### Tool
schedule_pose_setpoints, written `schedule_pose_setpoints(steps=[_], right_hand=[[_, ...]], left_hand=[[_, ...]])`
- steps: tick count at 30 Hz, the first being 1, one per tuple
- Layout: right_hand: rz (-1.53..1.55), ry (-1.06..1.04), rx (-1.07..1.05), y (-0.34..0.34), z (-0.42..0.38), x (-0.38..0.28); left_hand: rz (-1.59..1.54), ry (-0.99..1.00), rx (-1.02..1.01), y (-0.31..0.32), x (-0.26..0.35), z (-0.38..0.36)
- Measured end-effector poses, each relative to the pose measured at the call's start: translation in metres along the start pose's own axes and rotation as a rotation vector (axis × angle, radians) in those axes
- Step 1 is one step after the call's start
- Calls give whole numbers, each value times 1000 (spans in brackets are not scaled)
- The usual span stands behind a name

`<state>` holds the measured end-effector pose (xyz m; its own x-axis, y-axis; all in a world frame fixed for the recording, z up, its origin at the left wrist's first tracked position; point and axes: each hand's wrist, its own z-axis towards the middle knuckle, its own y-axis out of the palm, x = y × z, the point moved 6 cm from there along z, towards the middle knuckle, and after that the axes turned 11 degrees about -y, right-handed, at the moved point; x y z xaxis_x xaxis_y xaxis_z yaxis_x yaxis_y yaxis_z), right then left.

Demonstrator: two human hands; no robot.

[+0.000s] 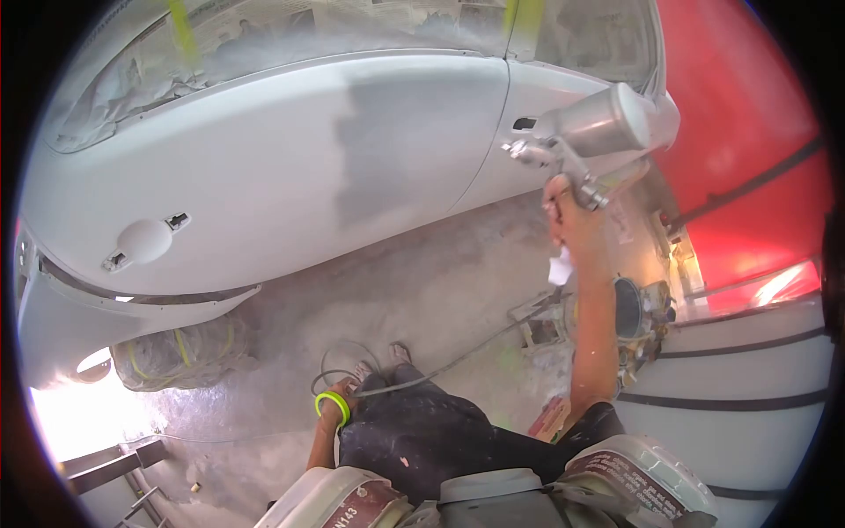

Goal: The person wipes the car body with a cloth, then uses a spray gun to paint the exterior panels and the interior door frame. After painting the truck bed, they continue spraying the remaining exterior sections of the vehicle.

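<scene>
My right hand (570, 216) is raised and wrapped around the handle of a paint spray gun (563, 158). The gun has a large silver-grey cup (607, 119) on top, and its nozzle points left, along the car's side. Facing it is a car body panel (414, 150), white with a grey patch in the middle, apart from the nozzle. Low near my legs, my left hand (339, 392), with a yellow-green wristband, is closed around a grey air hose (449, 363). Some hose loops by my feet.
Masking paper (290, 35) covers the car windows. A wrapped wheel (180, 356) is at lower left. Red sheeting (739, 158) hangs at right, above a pale banded surface (748, 370). Cluttered containers (629, 308) stand beside my right arm. Respirator cartridges (634, 480) fill the bottom edge.
</scene>
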<state>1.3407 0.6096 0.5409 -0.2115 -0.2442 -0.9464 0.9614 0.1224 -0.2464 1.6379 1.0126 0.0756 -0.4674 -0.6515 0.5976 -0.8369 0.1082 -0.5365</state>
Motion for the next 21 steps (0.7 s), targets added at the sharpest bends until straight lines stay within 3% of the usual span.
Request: schedule_pose_setpoints(steps=[3,5,6,9,14,16,21], right_hand=[[102,-51,71,-34,39,-10],[39,-11,258,-56,52,-17],[15,-91,325,-77,63,-7],[-44,-195,218,-70,67,-17],[32,-178,197,-31,57,-12],[159,-90,95,-3,51,-17],[312,10,-57,122,1,-69]], left_hand=[[18,-3,17,3,4,0],[59,16,8,3,10,-2],[73,41,1,5,10,-3],[206,75,31,15,-5,1],[159,-18,-29,-7,1,-5],[182,-33,-40,-11,-7,1],[358,-44,-41,-58,-45,0]])
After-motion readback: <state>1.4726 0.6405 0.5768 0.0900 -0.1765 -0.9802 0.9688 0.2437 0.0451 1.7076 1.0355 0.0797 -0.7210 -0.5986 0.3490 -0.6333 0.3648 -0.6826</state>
